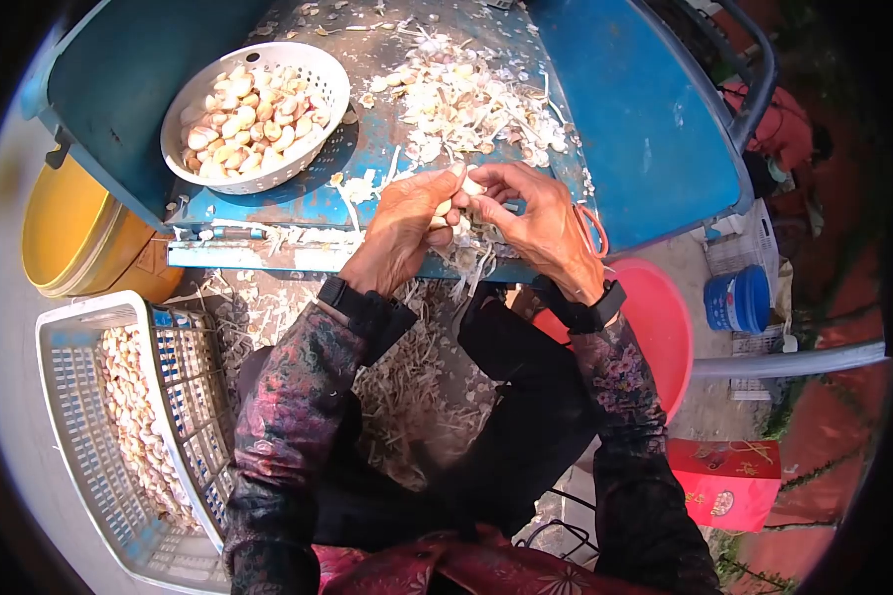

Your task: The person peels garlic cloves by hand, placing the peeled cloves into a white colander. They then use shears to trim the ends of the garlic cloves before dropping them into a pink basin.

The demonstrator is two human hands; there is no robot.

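Pale garlic cloves (pixel 442 210) are held in my left hand (pixel 404 223), its fingers curled round them. My right hand (pixel 541 223) meets it at the fingertips, pinching a whitish clove (pixel 473 186) between thumb and fingers. Both hands are over the front edge of a blue metal surface (pixel 367 149). Just beyond them lies a heap of garlic skins and bits (pixel 466 99). A white perforated bowl (pixel 174 129) full of cloves (pixel 253 119) stands to the left of the heap.
At the lower left is a white plastic basket (pixel 64 397) holding many cloves (pixel 139 416). A yellow bucket (pixel 64 228) stands behind it. A pink basin (pixel 665 317), blue bucket (pixel 739 300) and red box (pixel 729 486) are at the right. Skins litter the ground (pixel 397 416).
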